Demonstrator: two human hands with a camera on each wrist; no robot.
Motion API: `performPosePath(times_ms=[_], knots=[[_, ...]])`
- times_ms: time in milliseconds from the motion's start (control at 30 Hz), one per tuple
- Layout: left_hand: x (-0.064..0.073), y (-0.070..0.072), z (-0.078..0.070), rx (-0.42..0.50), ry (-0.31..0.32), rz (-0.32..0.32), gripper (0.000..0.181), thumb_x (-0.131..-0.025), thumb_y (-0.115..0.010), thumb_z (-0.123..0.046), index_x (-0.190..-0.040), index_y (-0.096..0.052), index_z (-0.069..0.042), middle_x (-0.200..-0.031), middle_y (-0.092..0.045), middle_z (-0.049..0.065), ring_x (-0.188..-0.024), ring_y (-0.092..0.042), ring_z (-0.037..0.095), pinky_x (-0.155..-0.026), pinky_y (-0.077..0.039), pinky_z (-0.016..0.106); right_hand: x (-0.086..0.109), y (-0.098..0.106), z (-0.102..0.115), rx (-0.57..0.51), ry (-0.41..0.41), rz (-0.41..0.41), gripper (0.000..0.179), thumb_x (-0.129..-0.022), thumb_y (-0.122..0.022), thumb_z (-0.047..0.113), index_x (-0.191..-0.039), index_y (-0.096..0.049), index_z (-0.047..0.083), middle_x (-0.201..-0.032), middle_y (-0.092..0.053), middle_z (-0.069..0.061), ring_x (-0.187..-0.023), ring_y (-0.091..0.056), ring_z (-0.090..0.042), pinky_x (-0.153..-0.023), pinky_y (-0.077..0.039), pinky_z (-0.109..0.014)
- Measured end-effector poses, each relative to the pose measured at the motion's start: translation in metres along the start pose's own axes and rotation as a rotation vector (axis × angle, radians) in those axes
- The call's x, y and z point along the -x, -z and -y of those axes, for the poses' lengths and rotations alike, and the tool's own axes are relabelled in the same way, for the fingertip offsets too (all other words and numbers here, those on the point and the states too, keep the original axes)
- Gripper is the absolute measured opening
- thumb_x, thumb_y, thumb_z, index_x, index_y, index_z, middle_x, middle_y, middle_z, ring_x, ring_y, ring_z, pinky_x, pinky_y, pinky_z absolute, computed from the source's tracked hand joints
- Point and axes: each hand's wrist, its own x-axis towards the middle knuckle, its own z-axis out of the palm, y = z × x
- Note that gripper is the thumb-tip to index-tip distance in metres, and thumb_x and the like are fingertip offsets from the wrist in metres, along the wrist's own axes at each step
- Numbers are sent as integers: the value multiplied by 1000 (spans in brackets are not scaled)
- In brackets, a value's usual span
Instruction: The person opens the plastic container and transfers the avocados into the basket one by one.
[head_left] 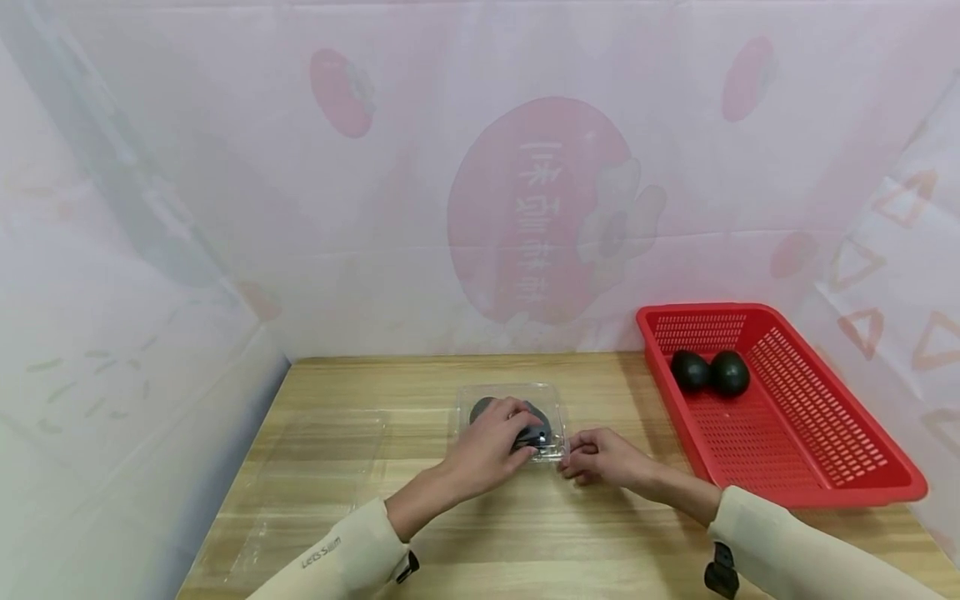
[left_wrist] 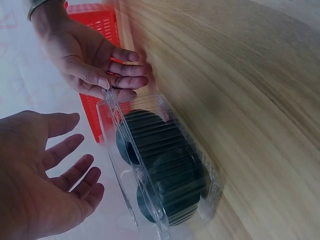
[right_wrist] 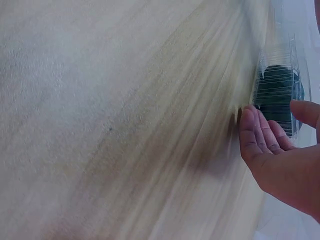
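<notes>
A clear plastic box with ribbed walls sits on the wooden table, holding dark green avocados. My left hand is above its near left part, overlapping the avocados in the head view. In the left wrist view that hand stands beside the box rim with fingers spread and loosely bent, nothing between them. At the near right corner, my right hand pinches the box rim, its thumb right at the corner. The right wrist view shows the right hand beside the ribbed wall.
To the right, a red plastic basket with slotted walls holds two more avocados. Flat clear plastic lies on the table's left side. Printed white sheeting closes off the back and both sides.
</notes>
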Motion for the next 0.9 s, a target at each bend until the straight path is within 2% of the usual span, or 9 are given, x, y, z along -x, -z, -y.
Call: performPosePath(times_ms=[200, 333, 533, 900], knots=[[-6, -11, -3, -62, -44, 43, 24, -99, -78, -21, -122, -75, -16, -131, -64, 3, -124, -61, 22, -103, -53, 38, 1, 2, -1, -55, 1, 20, 18, -106, -59, 3, -114, -62, -12, -118, -73, -31, -108, -73, -30, -91, -61, -42], [-9, -20, -5, -124, -68, 46, 20, -99, -78, -20, -118, -77, -19, -130, -65, 3, -123, -61, 22, -103, -52, 37, 2, 2, -2, -106, -4, 47, 16, -107, -55, 3, -109, -63, -10, -116, -74, -29, -107, -73, -27, -90, -61, -40], [-16, -28, -9, -214, -57, 44, 17, -98, -78, -25, -115, -78, -26, -135, -65, 3, -128, -59, 23, -107, -50, 41, 3, 2, -5, -181, -22, 58, 14, -108, -54, 5, -103, -64, -5, -111, -75, -24, -104, -73, -24, -89, -60, -36], [-20, -38, -15, -324, -41, 52, 14, -98, -78, -34, -111, -78, -30, -140, -61, 0, -132, -55, 23, -110, -48, 44, 3, 4, -8, -210, -40, 58, 15, -107, -56, 5, -104, -67, -4, -108, -77, -21, -101, -74, -21, -88, -61, -33]])
